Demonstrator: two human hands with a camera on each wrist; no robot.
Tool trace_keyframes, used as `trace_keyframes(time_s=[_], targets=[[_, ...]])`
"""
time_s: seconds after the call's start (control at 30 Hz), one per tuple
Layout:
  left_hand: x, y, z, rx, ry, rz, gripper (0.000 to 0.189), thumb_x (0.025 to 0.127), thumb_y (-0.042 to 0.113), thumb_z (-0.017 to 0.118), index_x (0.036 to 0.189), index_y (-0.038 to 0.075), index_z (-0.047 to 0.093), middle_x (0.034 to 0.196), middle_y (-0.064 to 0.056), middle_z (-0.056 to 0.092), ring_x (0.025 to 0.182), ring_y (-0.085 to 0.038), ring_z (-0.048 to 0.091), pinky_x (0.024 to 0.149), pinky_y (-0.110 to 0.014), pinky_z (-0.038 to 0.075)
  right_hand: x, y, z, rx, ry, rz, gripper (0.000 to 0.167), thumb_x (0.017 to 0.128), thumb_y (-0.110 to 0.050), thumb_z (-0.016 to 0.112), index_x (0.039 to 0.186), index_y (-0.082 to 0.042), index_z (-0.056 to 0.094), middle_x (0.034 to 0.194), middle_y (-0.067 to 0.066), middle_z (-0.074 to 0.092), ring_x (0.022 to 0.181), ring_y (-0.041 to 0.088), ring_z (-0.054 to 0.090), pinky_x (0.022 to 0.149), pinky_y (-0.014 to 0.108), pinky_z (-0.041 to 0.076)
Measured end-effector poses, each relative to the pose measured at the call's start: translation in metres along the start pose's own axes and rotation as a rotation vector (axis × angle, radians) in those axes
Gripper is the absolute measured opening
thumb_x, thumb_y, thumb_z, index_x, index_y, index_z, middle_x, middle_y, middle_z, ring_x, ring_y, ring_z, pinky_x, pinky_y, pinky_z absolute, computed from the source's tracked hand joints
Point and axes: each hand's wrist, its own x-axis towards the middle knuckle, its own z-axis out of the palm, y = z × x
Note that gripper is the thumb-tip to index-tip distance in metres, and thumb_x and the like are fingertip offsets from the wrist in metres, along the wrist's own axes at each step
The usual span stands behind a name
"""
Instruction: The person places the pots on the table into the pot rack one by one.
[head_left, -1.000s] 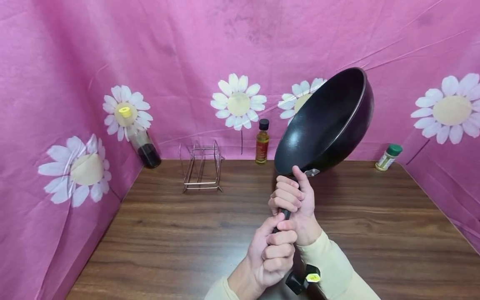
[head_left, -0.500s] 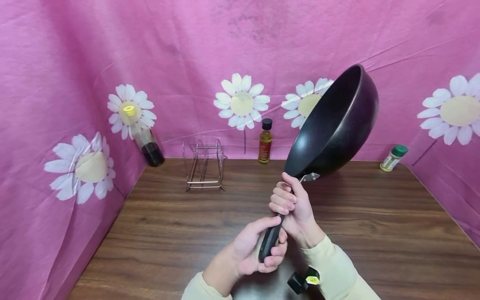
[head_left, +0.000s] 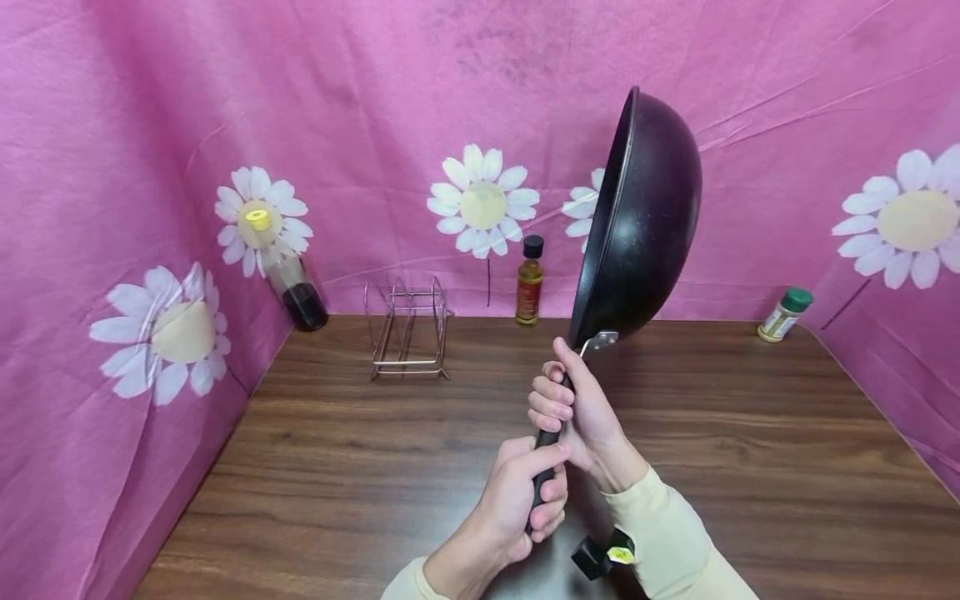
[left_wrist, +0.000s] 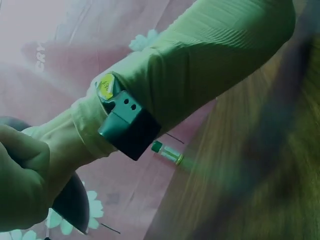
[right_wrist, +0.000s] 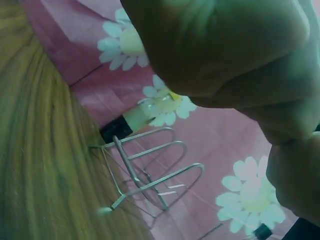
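In the head view a deep black frying pan [head_left: 651, 217] is held up above the table, its handle pointing down toward the person and its bowl on edge, opening to the left. My right hand [head_left: 581, 417] grips the handle close under the metal bracket, thumb laid along it toward the pan. Lower on the same handle, my left hand [head_left: 521, 496] wraps round the end part. The left wrist view shows a slice of the dark pan [left_wrist: 74, 205] beyond the hands. Large and close, the right hand [right_wrist: 225, 55] fills the top of the right wrist view.
On the wooden table [head_left: 360, 467], a wire rack [head_left: 408, 333] stands back left beside a dark-sauce bottle [head_left: 300, 292] with a yellow cap. A small oil bottle [head_left: 528, 283] is at the back middle, a green-capped spice jar [head_left: 785, 315] back right. Pink flowered cloth [head_left: 375, 100] encloses the table.
The pan has turned upright and its bowl has swung left, showing more of its outside. The left hand loosened on the handle half a second ago and has closed round it again.
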Motion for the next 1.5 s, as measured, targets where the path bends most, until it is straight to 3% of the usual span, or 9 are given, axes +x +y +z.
trace_keyframes(time_s=[0.23, 0.37, 0.5, 0.67, 0.9, 1.13, 1.5], targets=[[-0.001, 0.002, -0.002, -0.016, -0.035, 0.012, 0.029, 0.093, 0.014, 0.051, 0.066, 0.013, 0.039, 0.046, 0.013, 0.033, 0.03, 0.003, 0.03, 0.027, -0.013, 0.022, 0.006, 0.006, -0.009, 0.321, -0.239, 0.011, 0.043, 0.106, -0.039, 0.043, 0.079, -0.008, 0.055, 0.06, -0.009, 0.021, 0.051, 0.005, 0.023, 0.05, 0.015, 0.02], [-0.001, 0.002, -0.002, -0.015, -0.051, 0.001, 0.029, 0.092, 0.014, 0.052, 0.067, 0.013, 0.039, 0.046, 0.013, 0.034, 0.03, 0.003, 0.03, 0.027, -0.013, 0.022, 0.009, 0.007, -0.01, 0.442, -0.282, -0.007, 0.04, 0.101, -0.036, 0.047, 0.073, -0.007, 0.046, 0.057, -0.01, 0.021, 0.047, 0.005, 0.023, 0.046, 0.014, 0.019], [-0.001, 0.003, -0.002, 0.0, -0.045, 0.008, 0.027, 0.092, 0.014, 0.052, 0.069, 0.012, 0.039, 0.045, 0.013, 0.033, 0.029, 0.003, 0.029, 0.026, -0.013, 0.021, 0.011, 0.007, -0.008, 0.468, -0.273, -0.003, 0.035, 0.098, -0.03, 0.047, 0.071, -0.012, 0.033, 0.054, -0.01, 0.021, 0.045, 0.006, 0.022, 0.044, 0.015, 0.019], [-0.001, 0.002, 0.0, 0.011, -0.042, 0.014, 0.026, 0.093, 0.014, 0.052, 0.07, 0.012, 0.04, 0.045, 0.013, 0.032, 0.029, 0.003, 0.029, 0.026, -0.013, 0.02, 0.01, 0.005, -0.004, 0.451, -0.258, 0.008, 0.033, 0.096, -0.028, 0.047, 0.071, -0.013, 0.032, 0.054, -0.011, 0.019, 0.044, 0.005, 0.02, 0.043, 0.014, 0.017], [0.0, 0.003, -0.004, -0.082, -0.09, -0.027, 0.027, 0.093, 0.012, 0.048, 0.069, 0.015, 0.037, 0.047, 0.014, 0.033, 0.031, 0.004, 0.029, 0.028, -0.013, 0.019, 0.009, 0.002, 0.0, 0.395, -0.186, 0.01, 0.032, 0.093, -0.027, 0.048, 0.07, -0.014, 0.031, 0.054, -0.011, 0.017, 0.044, 0.005, 0.019, 0.044, 0.014, 0.015], [-0.001, 0.012, -0.01, -0.167, -0.139, -0.074, 0.021, 0.095, 0.015, 0.043, 0.075, 0.017, 0.038, 0.05, 0.015, 0.034, 0.033, 0.005, 0.029, 0.03, -0.011, 0.018, 0.015, 0.001, 0.005, 0.353, -0.055, 0.028, 0.029, 0.092, -0.026, 0.052, 0.068, -0.011, 0.044, 0.057, -0.011, 0.02, 0.045, 0.006, 0.022, 0.045, 0.015, 0.019], [-0.001, 0.021, -0.017, -0.214, -0.139, -0.108, 0.027, 0.099, 0.023, 0.041, 0.072, 0.019, 0.039, 0.048, 0.017, 0.033, 0.032, 0.005, 0.029, 0.03, -0.011, 0.017, 0.026, 0.005, 0.009, 0.327, 0.032, 0.059, 0.03, 0.092, -0.026, 0.055, 0.067, -0.01, 0.05, 0.053, -0.008, 0.029, 0.046, 0.007, 0.023, 0.042, 0.018, 0.033]])
